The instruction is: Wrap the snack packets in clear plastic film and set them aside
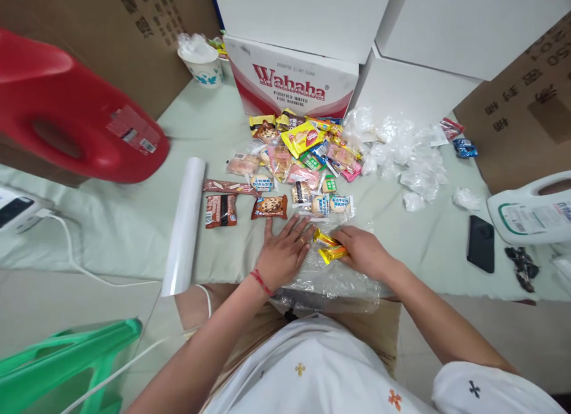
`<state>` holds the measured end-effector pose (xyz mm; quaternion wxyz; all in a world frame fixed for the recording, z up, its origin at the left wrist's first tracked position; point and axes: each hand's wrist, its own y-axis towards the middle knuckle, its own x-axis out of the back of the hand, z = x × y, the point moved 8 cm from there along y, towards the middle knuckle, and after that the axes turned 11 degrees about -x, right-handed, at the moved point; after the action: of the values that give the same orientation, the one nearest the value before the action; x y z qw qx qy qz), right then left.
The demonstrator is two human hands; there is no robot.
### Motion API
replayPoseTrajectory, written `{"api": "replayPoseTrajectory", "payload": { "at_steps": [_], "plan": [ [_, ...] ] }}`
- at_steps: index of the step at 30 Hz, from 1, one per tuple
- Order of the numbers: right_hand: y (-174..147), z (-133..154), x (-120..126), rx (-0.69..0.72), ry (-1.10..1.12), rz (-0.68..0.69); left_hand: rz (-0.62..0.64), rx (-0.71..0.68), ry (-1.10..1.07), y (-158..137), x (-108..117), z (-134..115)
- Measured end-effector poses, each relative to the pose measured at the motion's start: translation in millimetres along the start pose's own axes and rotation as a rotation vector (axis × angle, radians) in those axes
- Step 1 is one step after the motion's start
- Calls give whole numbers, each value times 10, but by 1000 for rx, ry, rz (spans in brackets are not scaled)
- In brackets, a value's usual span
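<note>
My left hand [282, 254] lies flat with its fingers stretched out, on the left part of a clear plastic bag [332, 283] at the table's front edge. Two small yellow snack packets [331, 254] stick out from the pinched fingers of my right hand [364, 248], just above the bag. Beyond my left fingertips lie a brown cookie packet [270, 206] and a dark red-brown packet [220, 210]. White and blue biscuit packets [330, 204] sit ahead of my right hand. Behind them is a heap of mixed wrapped snacks [303, 143].
Crumpled clear plastic [410, 158] lies right of the heap. A white roll [184, 226] and a red jug [80, 113] stand left. A phone [480, 243] and a white bottle [535, 209] are right. A Wahaha box [294, 84] closes off the back; a green stool [75, 354] is below left.
</note>
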<state>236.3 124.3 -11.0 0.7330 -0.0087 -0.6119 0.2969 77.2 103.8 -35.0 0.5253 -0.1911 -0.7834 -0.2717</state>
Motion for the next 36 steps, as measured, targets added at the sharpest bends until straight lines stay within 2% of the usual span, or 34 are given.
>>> {"api": "replayPoseTrajectory", "payload": {
  "at_steps": [5, 6, 8, 10, 13, 15, 17, 19, 21, 23, 25, 28, 31, 33, 34, 36],
  "plan": [
    [-179, 372, 10, 263, 26, 181, -6, -4, -7, -6, 6, 8],
    [-175, 354, -11, 250, 12, 192, -10, 3, -10, -9, 10, 11],
    [-118, 181, -18, 134, -13, 145, -21, 28, -12, -24, 25, 30],
    [-79, -71, 22, -4, -21, 79, -39, 59, -8, -48, 47, 56],
    [-114, -305, 128, -106, -17, 57, -59, 95, -2, -85, 60, 81],
    [-156, -260, 237, -101, 18, 38, -68, 117, 3, -108, 57, 83],
    [-186, -47, 319, 0, 88, 19, -71, 132, 8, -132, 53, 71],
    [-212, 171, 293, 122, 129, 49, -65, 146, 11, -163, 50, 58],
    [-236, 168, 177, 125, 120, 87, -56, 159, 14, -201, 56, 54],
    [-299, -123, 62, -6, 123, 71, -49, 167, 18, -238, 66, 57],
    [-455, -550, -5, -145, 178, 10, -41, 163, 20, -262, 69, 58],
    [-770, -1086, -27, -267, 255, -73, -37, 160, 26, -272, 61, 57],
    [-985, -1293, 68, -429, 295, -178, -34, 163, 42, -263, 41, 56],
    [-990, -1150, 185, -468, 328, -255, -29, 162, 54, -254, 28, 58],
    [-934, -981, 241, -425, 341, -271, -26, 162, 59, -252, 23, 61],
    [-734, -520, 312, -239, 329, -242, -17, 158, 67, -248, 16, 70]
  ]
}}
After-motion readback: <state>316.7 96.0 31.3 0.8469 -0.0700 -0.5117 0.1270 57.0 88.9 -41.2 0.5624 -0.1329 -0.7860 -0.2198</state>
